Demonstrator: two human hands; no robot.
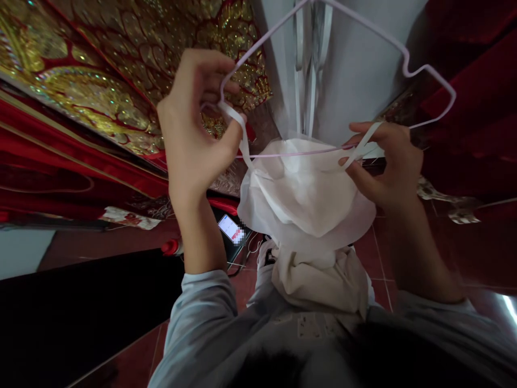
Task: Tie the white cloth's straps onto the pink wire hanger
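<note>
A pale pink wire hanger point(365, 29) spans the upper middle of the view. From it hangs a white, sheer-edged garment point(307, 199) with thin straps. My left hand point(197, 124) is closed around the hanger's left shoulder, where one white strap point(242, 134) loops over the bend and runs past my thumb. On the other side my right hand point(382, 156) pinches the second strap point(365, 141) between thumb and fingers, beside the hanger's lower bar. The hanger's right notch stands above that hand, with no strap on it.
Red cloth with gold sequins point(121, 70) hangs at the left, dark red fabric point(480, 108) at the right. White straps or strips point(311, 70) hang against a pale surface ahead. A lit phone point(231, 229) lies below my left arm. Beige cloth point(323, 280) rests over my lap.
</note>
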